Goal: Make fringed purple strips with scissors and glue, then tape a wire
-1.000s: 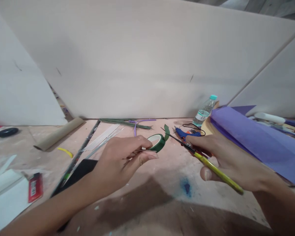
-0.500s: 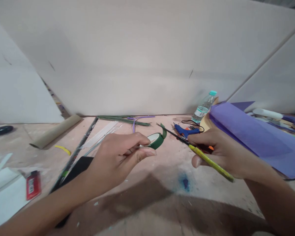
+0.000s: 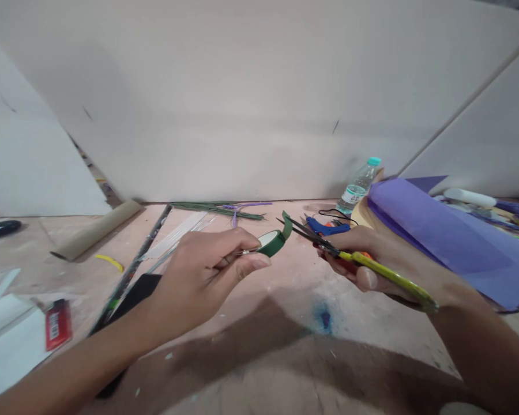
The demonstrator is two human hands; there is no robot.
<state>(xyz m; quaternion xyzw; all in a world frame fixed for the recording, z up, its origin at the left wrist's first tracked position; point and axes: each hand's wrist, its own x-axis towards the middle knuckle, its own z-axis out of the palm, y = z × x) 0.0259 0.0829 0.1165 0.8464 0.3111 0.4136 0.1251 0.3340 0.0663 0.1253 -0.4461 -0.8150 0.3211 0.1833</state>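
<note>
Between thumb and fingers, my left hand (image 3: 216,262) pinches a roll of green tape (image 3: 273,244). Thin wire-like ends also show in that grip, partly hidden by the fingers. A loose end of the tape (image 3: 288,226) sticks up from the roll's right side. My right hand (image 3: 363,259) grips yellow-handled scissors (image 3: 384,275). Their dark blades are slightly apart and point left, right by the loose tape end; whether they touch it I cannot tell.
Behind the hands lie green wire stems (image 3: 216,210) and a blue glue gun (image 3: 326,227). A water bottle (image 3: 357,187) stands near purple paper (image 3: 441,236) on the right. At left are a cardboard tube (image 3: 97,230) and a red lighter (image 3: 57,325). White boards (image 3: 242,104) rise behind.
The scissors have turned in my right hand and their blades have parted, coming around the loose tape end. My left hand and the tape roll have barely moved.
</note>
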